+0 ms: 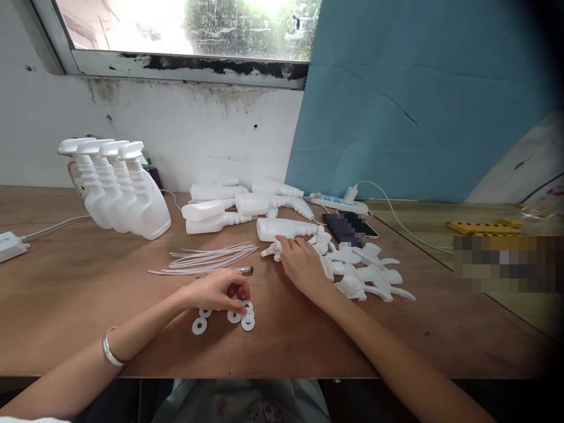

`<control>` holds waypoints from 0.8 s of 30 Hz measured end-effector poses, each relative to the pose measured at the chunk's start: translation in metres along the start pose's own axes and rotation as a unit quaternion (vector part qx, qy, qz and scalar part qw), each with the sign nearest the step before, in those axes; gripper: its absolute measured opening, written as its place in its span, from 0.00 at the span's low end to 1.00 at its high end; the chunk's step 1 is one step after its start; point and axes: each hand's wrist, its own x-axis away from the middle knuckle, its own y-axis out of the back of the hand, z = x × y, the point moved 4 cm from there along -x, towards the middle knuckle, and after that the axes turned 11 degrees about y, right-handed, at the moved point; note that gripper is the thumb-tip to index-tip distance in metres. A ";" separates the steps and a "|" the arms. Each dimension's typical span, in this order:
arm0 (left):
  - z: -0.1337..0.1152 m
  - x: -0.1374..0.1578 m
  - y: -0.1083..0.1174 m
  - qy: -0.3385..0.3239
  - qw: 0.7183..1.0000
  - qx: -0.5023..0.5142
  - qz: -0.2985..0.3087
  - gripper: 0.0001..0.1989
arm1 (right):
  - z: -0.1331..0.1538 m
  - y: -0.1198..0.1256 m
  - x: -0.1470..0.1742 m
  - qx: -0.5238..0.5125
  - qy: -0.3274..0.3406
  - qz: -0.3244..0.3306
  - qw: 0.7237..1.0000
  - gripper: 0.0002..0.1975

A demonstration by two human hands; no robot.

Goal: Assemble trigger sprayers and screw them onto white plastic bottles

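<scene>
My left hand [220, 289] is low over the table, its fingers curled and its thumb and index fingertips closed at a small group of flat white ring washers [248, 321]. Another washer [200, 326] lies apart to its left. My right hand [305, 265] is closed over a small white sprayer part [272, 250], with the fingers bent down on it and hiding some of it. Right beside this hand is a pile of white trigger sprayer pieces [352, 276]. Thin white tubes [211, 257] lie behind my left hand, along with a slim pen-like tool [245, 271].
Four-necked row of white spray bottle shells [145, 205] stands at the left back. More white shells [253, 204] lie along the wall. Phones [350, 228], a power strip [339, 204] and a white cable [392, 211] are to the right. A white adapter [11, 245] sits far left.
</scene>
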 end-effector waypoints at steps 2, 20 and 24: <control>0.003 0.000 -0.001 0.016 1.000 0.025 -0.007 0.13 | 0.002 -0.001 0.000 0.001 0.014 -0.004 1.000 0.15; 0.008 -0.004 0.003 0.061 0.987 0.144 -0.045 0.15 | 0.008 -0.016 0.000 0.002 0.009 0.036 0.999 0.12; 0.008 -0.007 0.004 0.061 0.986 0.147 -0.047 0.15 | 0.012 -0.013 -0.003 0.003 -0.009 0.015 1.000 0.07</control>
